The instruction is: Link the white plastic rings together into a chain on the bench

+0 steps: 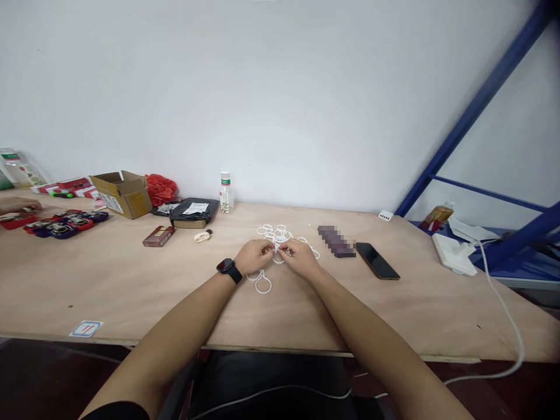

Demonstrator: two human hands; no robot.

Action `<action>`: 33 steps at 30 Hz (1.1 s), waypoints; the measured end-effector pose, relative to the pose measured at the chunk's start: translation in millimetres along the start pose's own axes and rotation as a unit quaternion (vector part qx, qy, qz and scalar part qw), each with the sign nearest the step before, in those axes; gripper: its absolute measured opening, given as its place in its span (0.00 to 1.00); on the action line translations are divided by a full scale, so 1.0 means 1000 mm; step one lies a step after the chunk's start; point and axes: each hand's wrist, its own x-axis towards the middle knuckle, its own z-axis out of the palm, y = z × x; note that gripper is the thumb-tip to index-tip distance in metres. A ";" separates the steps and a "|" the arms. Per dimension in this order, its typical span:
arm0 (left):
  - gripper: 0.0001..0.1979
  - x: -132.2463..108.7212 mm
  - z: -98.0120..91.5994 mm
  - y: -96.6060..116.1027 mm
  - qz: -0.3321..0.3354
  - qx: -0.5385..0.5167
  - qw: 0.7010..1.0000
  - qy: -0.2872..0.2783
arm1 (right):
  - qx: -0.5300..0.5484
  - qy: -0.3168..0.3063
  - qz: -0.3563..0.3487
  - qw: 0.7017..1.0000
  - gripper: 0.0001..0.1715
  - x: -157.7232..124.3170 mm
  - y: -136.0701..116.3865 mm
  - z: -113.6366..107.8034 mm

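My left hand (256,255), with a black watch (230,269) on its wrist, meets my right hand (300,256) over the middle of the table. Both are closed, fingertips pinching a white plastic ring (279,261) between them; its upper part is hidden by the fingers. Several more white rings (281,229) lie in a loose cluster just beyond the fingertips. Others stick out beside the right hand. Nearer to me, below the left hand, rests a joined pair of white rings (263,285), one partly covered by that hand.
A phone (377,261) lies right of my hands, near a pixelated dark object (336,241). Leftward are a maroon box (158,236), a black package (195,211), an open carton (122,195) and a bottle (225,192). Another person's hand (20,204) shows far left. A white cable (503,297) hangs at right.
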 end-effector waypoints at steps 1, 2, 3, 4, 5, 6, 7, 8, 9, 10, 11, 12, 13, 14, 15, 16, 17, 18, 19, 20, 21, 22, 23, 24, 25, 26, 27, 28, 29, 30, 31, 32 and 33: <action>0.10 0.000 0.001 0.000 -0.006 -0.017 1.000 0.005 | -0.001 0.002 -0.005 1.000 0.06 -0.001 -0.001 0.001; 0.10 0.000 0.003 -0.001 -0.012 -0.035 0.999 0.011 | -0.002 0.002 -0.010 1.000 0.06 -0.001 -0.001 0.001; 0.09 0.000 0.004 -0.002 -0.020 -0.052 0.998 0.015 | -0.003 0.002 -0.014 1.000 0.07 -0.002 -0.002 0.002; 0.09 0.000 0.006 -0.002 -0.028 -0.069 0.997 0.018 | -0.004 0.003 -0.018 1.000 0.07 -0.002 -0.003 0.003; 0.09 0.000 0.007 -0.003 -0.036 -0.084 0.996 0.020 | -0.005 0.003 -0.022 1.000 0.08 -0.002 -0.004 0.004; 0.09 0.000 0.008 -0.004 -0.043 -0.095 0.994 0.022 | -0.006 0.004 -0.027 1.000 0.08 -0.003 -0.006 0.005; 0.08 0.000 0.008 -0.005 -0.048 -0.102 0.993 0.026 | -0.005 0.003 -0.032 0.999 0.08 -0.003 -0.007 0.005; 0.07 0.000 0.009 -0.005 -0.051 -0.102 0.993 0.032 | -0.003 0.001 -0.036 0.999 0.08 -0.002 -0.009 0.006; 0.07 0.000 0.009 -0.006 -0.052 -0.096 0.993 0.037 | 0.000 -0.006 -0.041 0.999 0.07 -0.002 -0.010 0.007; 0.06 0.000 0.008 -0.006 -0.051 -0.087 0.994 0.040 | 0.005 -0.013 -0.043 0.999 0.06 -0.002 -0.012 0.008; 0.05 0.001 0.008 -0.007 -0.051 -0.080 0.995 0.041 | 0.010 -0.020 -0.044 0.999 0.06 -0.002 -0.013 0.009; 0.05 0.001 0.008 -0.007 -0.053 -0.078 0.995 0.039 | 0.015 -0.026 -0.043 0.999 0.06 -0.002 -0.013 0.009; 0.05 0.001 0.007 -0.007 -0.057 -0.082 0.994 0.036 | 0.019 -0.030 -0.041 0.999 0.06 -0.002 -0.014 0.010; 0.05 0.001 0.007 -0.006 -0.062 -0.092 0.993 0.033 | 0.024 -0.030 -0.040 0.998 0.06 -0.002 -0.014 0.011; 0.05 0.002 0.008 -0.006 -0.066 -0.103 0.992 0.031 | 0.027 -0.027 -0.040 0.998 0.07 -0.002 -0.014 0.011; 0.06 0.002 0.008 -0.005 -0.070 -0.114 0.991 0.033 | 0.031 -0.023 -0.040 0.998 0.07 -0.002 -0.014 0.011; 0.06 0.003 0.009 -0.005 -0.072 -0.120 0.989 0.036 | 0.033 -0.019 -0.041 0.998 0.07 -0.002 -0.014 0.012; 0.06 0.003 0.010 -0.004 -0.073 -0.125 0.989 0.039 | 0.035 -0.015 -0.042 0.998 0.07 -0.002 -0.014 0.012; 0.06 0.004 0.011 -0.004 -0.073 -0.128 0.988 0.040 | 0.038 -0.013 -0.040 0.998 0.07 -0.002 -0.014 0.012; 0.07 0.004 0.012 -0.004 -0.073 -0.130 0.988 0.040 | 0.042 -0.010 -0.034 0.998 0.07 -0.002 -0.014 0.012; 0.07 0.005 0.013 -0.003 -0.071 -0.134 0.988 0.037 | 0.046 -0.008 -0.026 0.999 0.06 -0.002 -0.014 0.012; 0.08 0.005 0.013 -0.003 -0.069 -0.138 0.987 0.034 | 0.051 -0.006 -0.015 0.999 0.06 -0.002 -0.015 0.012; 0.08 0.005 0.014 -0.003 -0.065 -0.141 0.987 0.031 | 0.056 -0.005 -0.004 0.998 0.05 -0.002 -0.016 0.011; 0.08 0.005 0.014 -0.003 -0.058 -0.140 0.988 0.029 | 0.061 -0.007 0.005 0.998 0.05 -0.002 -0.016 0.010; 0.09 0.005 0.014 -0.003 -0.048 -0.134 0.989 0.025 | 0.064 -0.012 0.011 0.998 0.05 -0.003 -0.017 0.009; 0.09 0.004 0.013 -0.002 -0.038 -0.126 0.991 0.018 | 0.067 -0.021 0.013 0.997 0.04 -0.002 -0.016 0.008; 0.09 0.003 0.013 -0.002 -0.029 -0.116 0.993 0.005 | 0.069 -0.035 0.013 0.997 0.04 -0.002 -0.015 0.005; 0.09 0.002 0.012 -0.002 -0.023 -0.103 0.994 -0.013 | 0.071 -0.047 0.016 0.996 0.03 -0.002 -0.013 0.003; 0.10 0.001 0.010 -0.002 -0.018 -0.087 0.995 -0.036 | 0.072 -0.055 0.022 0.996 0.04 -0.001 -0.009 -0.001; 0.10 -0.001 0.009 -0.002 -0.011 -0.069 0.996 -0.060 | 0.075 -0.055 0.033 0.995 0.05 -0.001 -0.004 -0.005; 0.10 -0.002 0.009 -0.002 0.001 -0.045 0.996 -0.083 | 0.075 -0.046 0.049 0.995 0.07 0.000 0.002 -0.009; 0.10 -0.004 0.009 -0.001 0.020 -0.016 0.994 -0.103 | 0.073 -0.029 0.067 0.995 0.09 0.000 0.008 -0.013; 0.10 -0.005 0.009 0.001 0.042 0.018 0.992 -0.117 | 0.066 -0.008 0.087 0.994 0.11 0.001 0.016 -0.017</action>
